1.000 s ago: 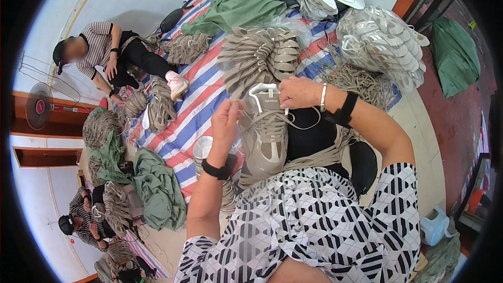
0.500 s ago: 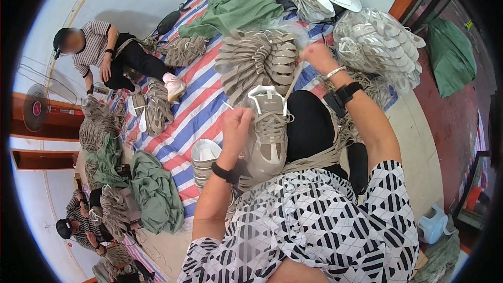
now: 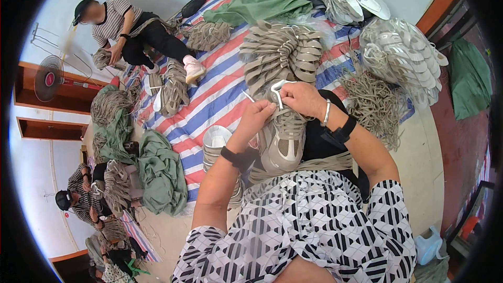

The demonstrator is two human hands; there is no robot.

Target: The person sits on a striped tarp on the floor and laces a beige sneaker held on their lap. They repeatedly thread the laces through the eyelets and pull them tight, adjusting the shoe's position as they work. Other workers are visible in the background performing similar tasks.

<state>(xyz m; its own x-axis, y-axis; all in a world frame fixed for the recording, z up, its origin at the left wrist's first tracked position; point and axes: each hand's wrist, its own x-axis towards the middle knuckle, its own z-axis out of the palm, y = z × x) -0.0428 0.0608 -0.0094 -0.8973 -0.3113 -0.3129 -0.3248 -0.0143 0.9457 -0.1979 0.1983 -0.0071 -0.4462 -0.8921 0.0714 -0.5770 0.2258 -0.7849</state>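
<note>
A beige-and-white sneaker point(image 3: 283, 144) rests upright on my lap, toe toward me. My left hand point(image 3: 257, 118) is closed at the left of its opening, pinching a shoelace point(image 3: 247, 95) whose white tip sticks up past the fingers. Close beside it, my right hand point(image 3: 303, 99) bends over the white-edged tongue, its fingers pinched on the other part of the lace, which they mostly hide. Across the front of the shoe the lace is threaded in rows. A second sneaker point(image 3: 216, 144) stands left of my left forearm.
Shoe uppers point(image 3: 283, 52) lie fanned on the striped sheet point(image 3: 220, 99), with a bagged stack of them point(image 3: 401, 57) at right. Loose laces point(image 3: 372, 99) are heaped beside my leg. Green cloth point(image 3: 160, 173) lies at left. A fan point(image 3: 50, 78) and people sitting with shoes are further left.
My right hand has come down and left from beside the uppers, where it held the lace stretched out, to the shoe's tongue. My left hand still pinches the lace end. The view has shifted.
</note>
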